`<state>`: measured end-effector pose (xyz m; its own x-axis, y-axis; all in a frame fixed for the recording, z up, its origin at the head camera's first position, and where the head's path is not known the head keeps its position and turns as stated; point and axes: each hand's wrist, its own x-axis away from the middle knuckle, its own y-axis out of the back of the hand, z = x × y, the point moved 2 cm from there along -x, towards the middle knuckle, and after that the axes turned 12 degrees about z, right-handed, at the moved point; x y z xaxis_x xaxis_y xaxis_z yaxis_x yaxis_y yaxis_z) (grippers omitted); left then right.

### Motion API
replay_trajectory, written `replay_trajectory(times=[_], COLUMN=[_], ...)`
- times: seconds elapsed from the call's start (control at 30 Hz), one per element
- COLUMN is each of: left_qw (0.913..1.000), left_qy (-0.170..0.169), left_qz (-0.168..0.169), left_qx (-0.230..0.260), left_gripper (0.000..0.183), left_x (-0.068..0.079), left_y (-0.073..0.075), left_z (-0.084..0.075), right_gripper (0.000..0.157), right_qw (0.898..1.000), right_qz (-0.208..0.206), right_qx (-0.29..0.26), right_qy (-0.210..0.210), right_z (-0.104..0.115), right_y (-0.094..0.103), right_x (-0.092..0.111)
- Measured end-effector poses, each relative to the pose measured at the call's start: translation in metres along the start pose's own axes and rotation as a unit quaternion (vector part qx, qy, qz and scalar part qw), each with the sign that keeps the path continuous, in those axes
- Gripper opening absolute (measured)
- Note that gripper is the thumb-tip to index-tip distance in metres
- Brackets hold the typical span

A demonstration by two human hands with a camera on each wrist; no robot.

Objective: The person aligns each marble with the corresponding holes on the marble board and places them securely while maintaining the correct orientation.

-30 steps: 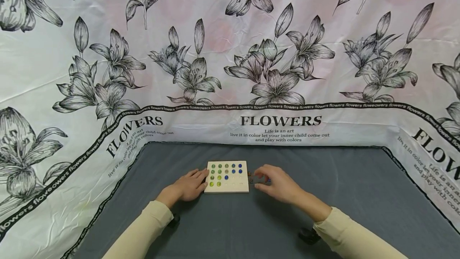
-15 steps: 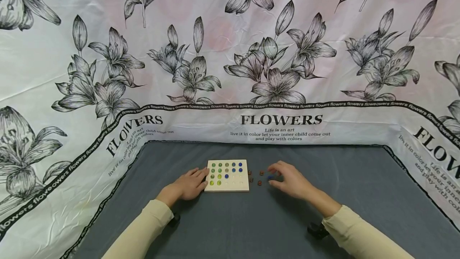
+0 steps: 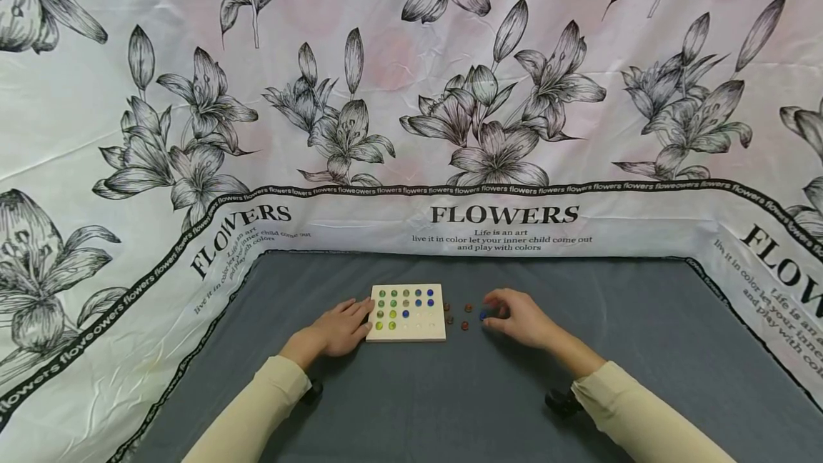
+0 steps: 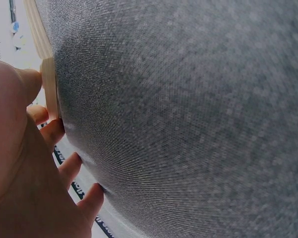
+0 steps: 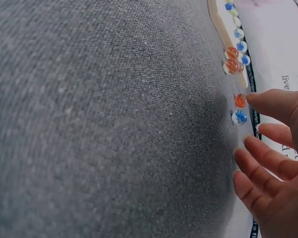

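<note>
A pale wooden board [image 3: 424,333] with rows of round hollows lies on the grey cloth, holding several green, yellow-green and blue glass marbles. My left hand [image 3: 337,329] rests against its left edge, thumb and fingertips touching the side. In the left wrist view, the other fingers of that hand reach down to the cloth. To the right of the board, my right hand [image 3: 522,320] hovers low with thumb and forefinger apart beside a loose blue marble [image 3: 483,316]. In the right wrist view this blue marble [image 5: 240,117] sits between thumb and fingers, near an orange marble [image 5: 240,100].
Several orange-brown marbles, one of them an orange-brown marble [image 3: 464,326], lie loose between the board and my right hand. Grey cloth [image 3: 411,406] covers the tabletop. A white flower-printed sheet [image 3: 360,234] rises behind and at both sides.
My right hand has moved right, away from the board's edge, uncovering the loose orange-brown marbles, and has come in beside the blue marble. My left hand stays at the board.
</note>
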<state>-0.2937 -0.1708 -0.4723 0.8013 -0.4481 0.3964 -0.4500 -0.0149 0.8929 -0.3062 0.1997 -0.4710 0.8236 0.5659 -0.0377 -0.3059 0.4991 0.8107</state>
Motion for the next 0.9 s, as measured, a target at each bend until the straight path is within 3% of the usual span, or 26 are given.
replay_trajectory(times=[0.5, 0.9], left_qw=[0.9998, 0.9997], left_qy=[0.017, 0.02], left_qz=[-0.004, -0.008], left_qx=[0.003, 0.01], left_gripper=[0.057, 0.057], left_x=[-0.008, -0.013], left_y=[0.001, 0.002], left_z=[-0.001, -0.004], right_gripper=[0.029, 0.016], right_qw=[0.997, 0.997], right_qz=[0.026, 0.028], right_qx=[-0.075, -0.076], right_qy=[-0.022, -0.016], right_z=[-0.021, -0.026], right_y=[0.006, 0.007], right_x=[-0.019, -0.027])
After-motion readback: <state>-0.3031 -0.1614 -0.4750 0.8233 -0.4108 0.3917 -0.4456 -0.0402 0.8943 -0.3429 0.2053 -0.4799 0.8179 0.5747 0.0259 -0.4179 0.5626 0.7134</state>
